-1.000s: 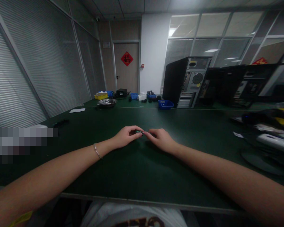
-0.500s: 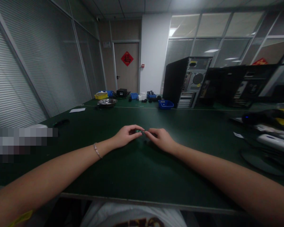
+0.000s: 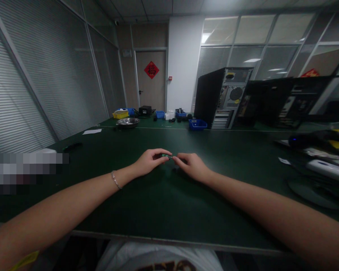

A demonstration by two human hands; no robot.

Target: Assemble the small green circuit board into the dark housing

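Between thumb and fingers my left hand (image 3: 151,162) pinches a small green circuit board (image 3: 165,155) just above the table's middle. From the other side my right hand (image 3: 192,165) meets it, thumb and forefinger pinched together at the board's right end, where a small metallic part shows. Whether the right fingers grip that part or something tiny beside it is too small to tell. Both hands are over the dark green table (image 3: 158,203), and their fingertips nearly touch.
At the back stand a black computer tower (image 3: 223,99), a blue bin (image 3: 197,124), a metal bowl (image 3: 127,122) and a yellow bin (image 3: 120,114). A paper slip (image 3: 92,131) and a dark tool (image 3: 72,146) lie left. Cables and a white power strip (image 3: 329,168) sit right.
The circuit board has tilted very slightly in my left fingers. Both hands otherwise keep their place and their pinch.
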